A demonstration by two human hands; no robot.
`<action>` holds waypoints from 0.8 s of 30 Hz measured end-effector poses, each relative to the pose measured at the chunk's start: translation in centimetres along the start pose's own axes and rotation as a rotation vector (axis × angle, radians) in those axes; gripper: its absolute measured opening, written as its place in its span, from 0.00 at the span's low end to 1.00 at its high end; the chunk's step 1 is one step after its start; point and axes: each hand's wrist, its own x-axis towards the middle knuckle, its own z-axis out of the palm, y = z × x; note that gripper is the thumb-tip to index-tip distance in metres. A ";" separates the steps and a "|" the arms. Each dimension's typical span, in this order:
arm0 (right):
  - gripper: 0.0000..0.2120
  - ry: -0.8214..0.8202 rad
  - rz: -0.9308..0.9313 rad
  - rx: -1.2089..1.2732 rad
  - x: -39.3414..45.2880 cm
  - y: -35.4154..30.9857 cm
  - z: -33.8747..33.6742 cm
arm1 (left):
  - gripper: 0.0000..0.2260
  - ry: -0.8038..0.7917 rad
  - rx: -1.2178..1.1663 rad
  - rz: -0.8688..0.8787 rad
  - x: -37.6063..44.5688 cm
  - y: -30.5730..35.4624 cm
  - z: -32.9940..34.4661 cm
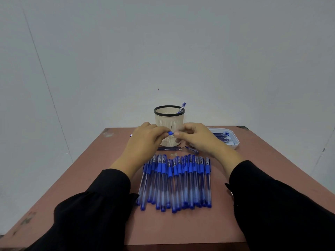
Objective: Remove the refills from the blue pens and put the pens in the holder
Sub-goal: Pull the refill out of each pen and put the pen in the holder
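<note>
Both my hands are raised in front of the cream pen holder [169, 118], holding one blue pen [170, 133] between them. My left hand [145, 140] grips the pen's body, whose far end pokes out to the left. My right hand [196, 138] pinches the other end at its fingertips. Only the blue grip section shows between the hands. One blue pen [181, 107] stands inside the holder. Several blue pens [175, 180] lie side by side in a row on the table before me.
A loose refill [169, 148] and a pen cap [192, 150] lie just before the holder. A white tray [234, 140] with refills sits at the back right. The reddish table [90, 169] ends at a pale wall behind.
</note>
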 end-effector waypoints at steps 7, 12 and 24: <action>0.08 0.016 -0.006 -0.031 -0.2 -0.3 -0.3 | 0.11 0.002 0.013 0.010 0.0 0.0 0.0; 0.13 0.043 0.023 -0.008 -0.2 -0.3 -0.1 | 0.10 -0.010 0.021 0.020 -0.1 0.1 0.0; 0.11 0.090 0.061 -0.239 0.1 0.0 -1.4 | 0.11 0.001 0.078 -0.046 -0.1 -0.4 0.2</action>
